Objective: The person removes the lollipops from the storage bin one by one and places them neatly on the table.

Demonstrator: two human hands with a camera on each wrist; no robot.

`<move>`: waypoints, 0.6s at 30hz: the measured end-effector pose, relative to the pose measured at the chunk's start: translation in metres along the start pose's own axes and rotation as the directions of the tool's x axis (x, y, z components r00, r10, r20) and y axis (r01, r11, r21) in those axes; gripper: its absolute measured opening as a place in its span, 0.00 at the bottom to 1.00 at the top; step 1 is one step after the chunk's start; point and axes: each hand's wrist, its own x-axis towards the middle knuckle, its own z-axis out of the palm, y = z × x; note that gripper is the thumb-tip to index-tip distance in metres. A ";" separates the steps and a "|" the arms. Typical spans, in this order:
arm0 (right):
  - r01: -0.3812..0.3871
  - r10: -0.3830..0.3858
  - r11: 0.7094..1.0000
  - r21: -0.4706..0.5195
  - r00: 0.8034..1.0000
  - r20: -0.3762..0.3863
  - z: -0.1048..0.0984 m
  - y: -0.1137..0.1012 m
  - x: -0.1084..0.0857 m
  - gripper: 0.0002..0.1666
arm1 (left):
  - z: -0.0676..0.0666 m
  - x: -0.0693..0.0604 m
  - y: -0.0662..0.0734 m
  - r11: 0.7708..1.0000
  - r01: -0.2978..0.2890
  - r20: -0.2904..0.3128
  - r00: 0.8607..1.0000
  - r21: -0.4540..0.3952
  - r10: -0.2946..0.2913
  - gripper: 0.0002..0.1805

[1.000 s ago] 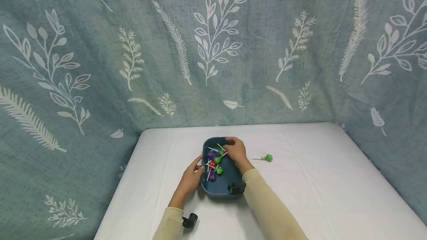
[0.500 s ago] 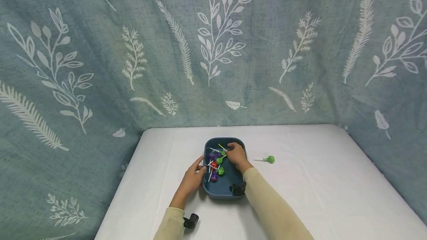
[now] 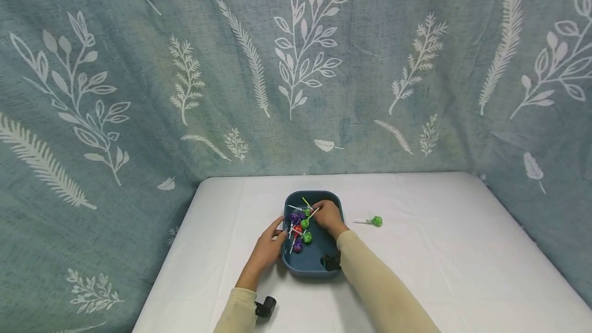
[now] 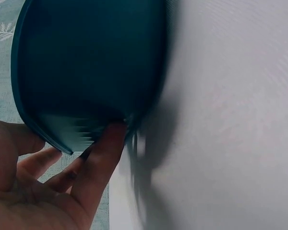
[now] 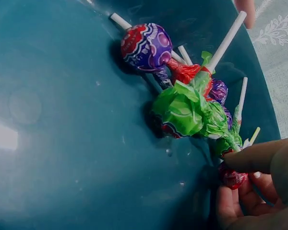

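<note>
Lollipops (image 5: pixel 180 115), round, crinkly-wrapped, in smooth tray (image 5: pixel 77 148)

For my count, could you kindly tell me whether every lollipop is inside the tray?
No, one green lollipop lies on the table beside the tray.

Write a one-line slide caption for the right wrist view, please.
Right hand pinches a red-wrapped lollipop in a blue tray, near other lollipops.
</note>
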 end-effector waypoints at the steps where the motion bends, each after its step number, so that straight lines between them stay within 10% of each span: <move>1: 0.003 -0.003 1.000 0.006 1.000 0.000 0.000 0.000 0.000 0.13 | 0.000 0.000 0.000 1.000 -0.003 -0.001 1.000 0.004 0.003 0.27; 18: 0.078 -0.075 0.996 0.040 0.996 -0.057 -0.008 -0.007 -0.002 0.10 | 0.000 0.001 0.000 1.000 -0.010 0.003 1.000 0.021 0.009 0.27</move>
